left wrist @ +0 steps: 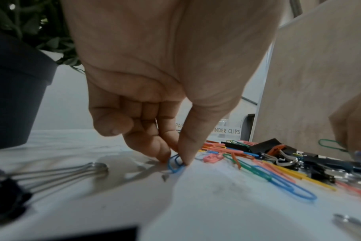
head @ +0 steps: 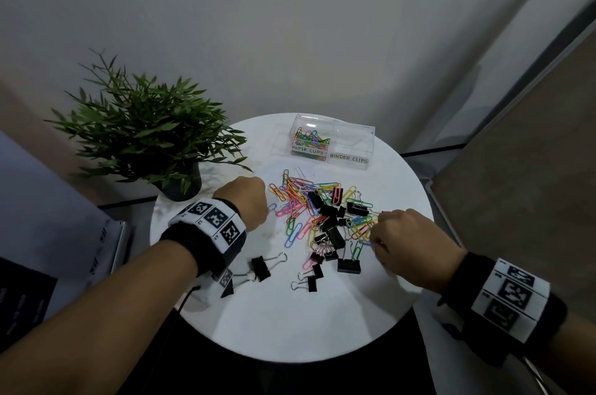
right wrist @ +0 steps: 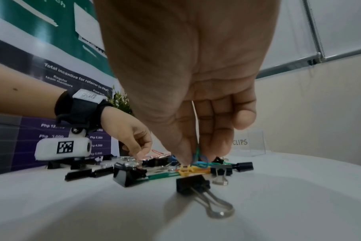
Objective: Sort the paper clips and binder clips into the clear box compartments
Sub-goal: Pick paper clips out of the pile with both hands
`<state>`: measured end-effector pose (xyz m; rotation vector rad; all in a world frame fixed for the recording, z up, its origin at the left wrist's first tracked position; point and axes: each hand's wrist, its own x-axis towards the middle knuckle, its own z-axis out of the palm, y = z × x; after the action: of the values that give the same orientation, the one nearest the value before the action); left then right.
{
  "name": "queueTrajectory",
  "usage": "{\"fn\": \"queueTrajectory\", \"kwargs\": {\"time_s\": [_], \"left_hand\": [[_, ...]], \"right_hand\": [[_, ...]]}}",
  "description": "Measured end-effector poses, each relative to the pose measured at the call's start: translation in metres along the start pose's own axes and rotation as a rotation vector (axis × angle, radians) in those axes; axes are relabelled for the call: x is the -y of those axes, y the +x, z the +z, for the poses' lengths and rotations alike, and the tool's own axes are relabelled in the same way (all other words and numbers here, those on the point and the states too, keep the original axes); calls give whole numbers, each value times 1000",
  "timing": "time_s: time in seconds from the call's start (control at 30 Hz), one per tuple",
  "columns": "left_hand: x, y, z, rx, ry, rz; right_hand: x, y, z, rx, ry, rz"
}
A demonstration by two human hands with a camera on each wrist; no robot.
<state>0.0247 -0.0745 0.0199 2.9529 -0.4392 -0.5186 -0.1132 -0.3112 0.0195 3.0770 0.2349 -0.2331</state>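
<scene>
Nearest on the counter (head: 290,323), loose black binder clips (head: 260,268) lie apart from the mixed pile (head: 325,217). Left hand (head: 246,204) grip pinches a blue paper clip (left wrist: 176,163) flat on the surface; right hand (head: 406,244) grip pinches tangled green and blue paper clips (right wrist: 200,160). Risk: interlocked clips drag neighbours up and drop short of the clear box (head: 333,144) beyond, whose BINDER CLIPS side looks empty.

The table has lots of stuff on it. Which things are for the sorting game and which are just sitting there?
For the sorting:
clear box
coloured paper clips
black binder clips
blue paper clip, pinched by the left hand
paper clips pinched by the right hand

Just sitting there:
potted plant
poster
</scene>
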Motion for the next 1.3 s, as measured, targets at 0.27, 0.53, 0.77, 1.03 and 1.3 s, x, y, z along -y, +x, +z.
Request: {"fn": "queueTrajectory", "kwargs": {"time_s": [0.27, 0.53, 0.77, 1.03, 1.3], "left_hand": [[-11, 8, -14, -113, -119, 70], [-48, 50, -64, -326, -273, 203], [-69, 88, -73, -306, -167, 220], [-65, 95, -55, -158, -21, 254], [-53, 61, -51, -267, -192, 297]], "right_hand": [[-6, 10, -25, -117, 492, 46], [-13, 88, -68, -328, 597, 101], [-12, 163, -83, -338, 539, 163], [-12, 195, -57, -234, 484, 266], [-19, 169, -54, -264, 477, 152]]}}
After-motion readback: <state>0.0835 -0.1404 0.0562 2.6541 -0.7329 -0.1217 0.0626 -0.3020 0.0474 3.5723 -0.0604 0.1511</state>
